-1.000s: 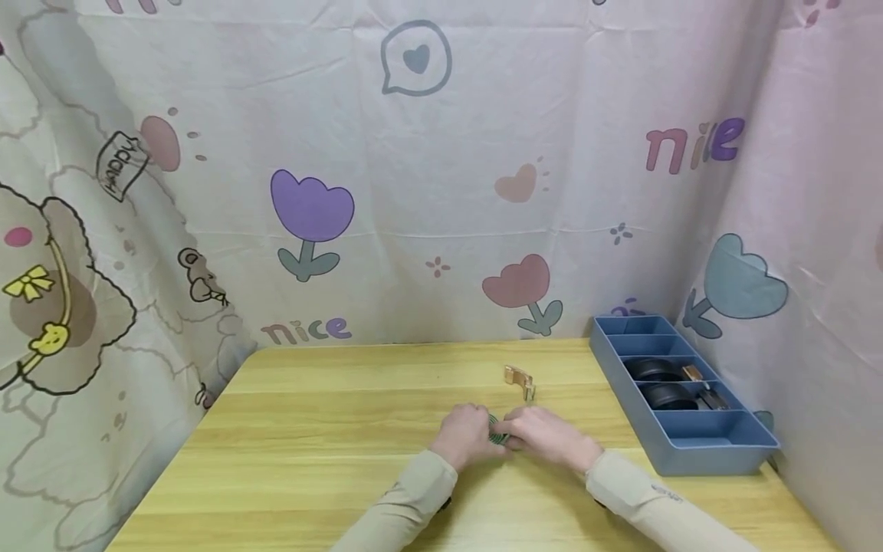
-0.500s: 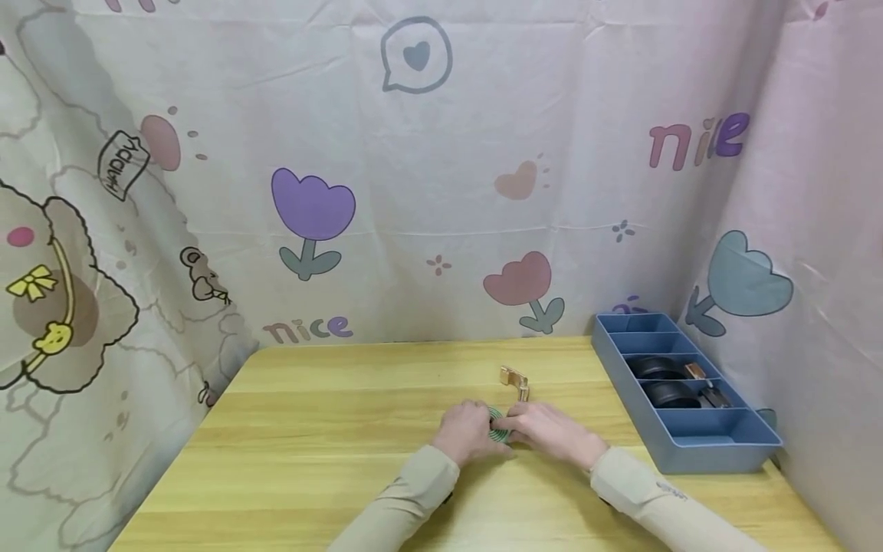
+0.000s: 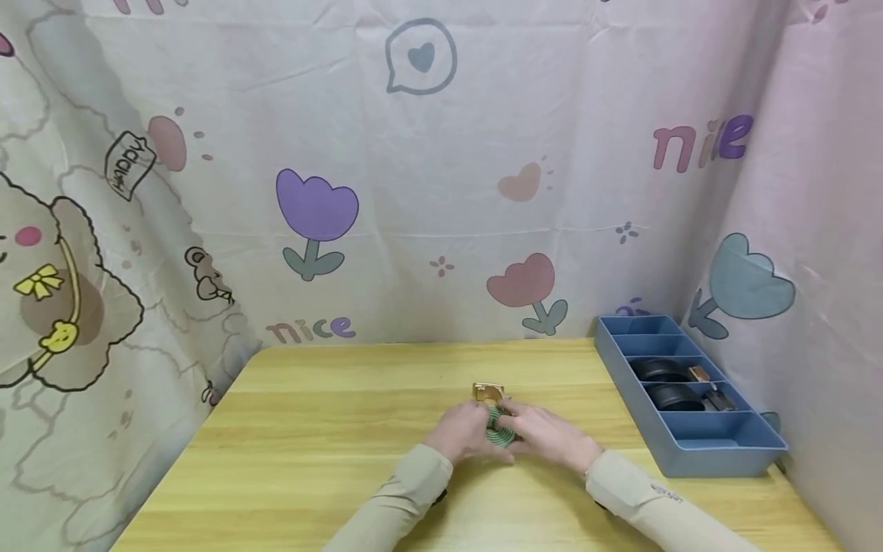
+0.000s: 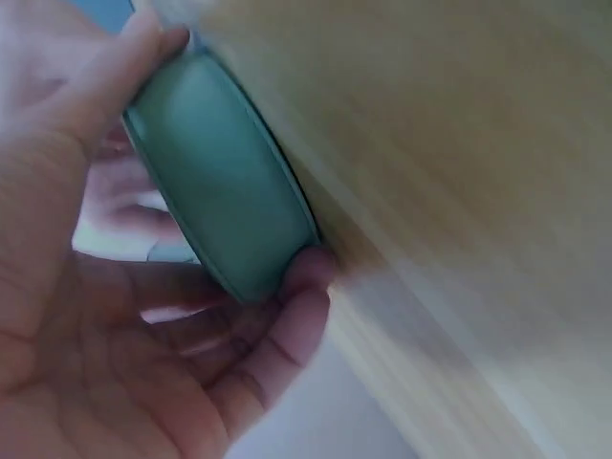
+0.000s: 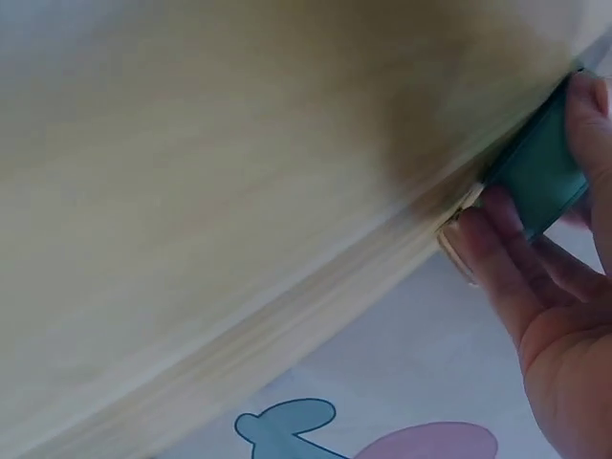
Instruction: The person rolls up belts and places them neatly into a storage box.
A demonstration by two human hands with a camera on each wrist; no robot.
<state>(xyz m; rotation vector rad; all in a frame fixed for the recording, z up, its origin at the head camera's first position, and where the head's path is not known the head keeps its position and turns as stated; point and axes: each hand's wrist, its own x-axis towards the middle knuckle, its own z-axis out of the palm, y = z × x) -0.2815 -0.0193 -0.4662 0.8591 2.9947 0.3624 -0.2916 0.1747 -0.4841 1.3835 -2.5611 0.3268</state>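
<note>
A green belt is rolled into a tight coil standing on its edge side on the table, its spiral facing up in the head view. At its far side sits the gold buckle, close against the coil. My left hand grips the coil from the left, thumb and fingers curled round the smooth green outer band. From the right, my right hand holds the other side. In the right wrist view its fingertips lie on the green band beside the gold-coloured buckle edge.
A blue-grey divided tray stands on the right of the wooden table. Two compartments hold black rolled belts with metal buckles. A patterned curtain hangs behind the table and along both sides.
The gold buckle has swung left round the far side of the coil and now sits close to it. More of the spiral shows between the hands, which have stayed nearly in place.
</note>
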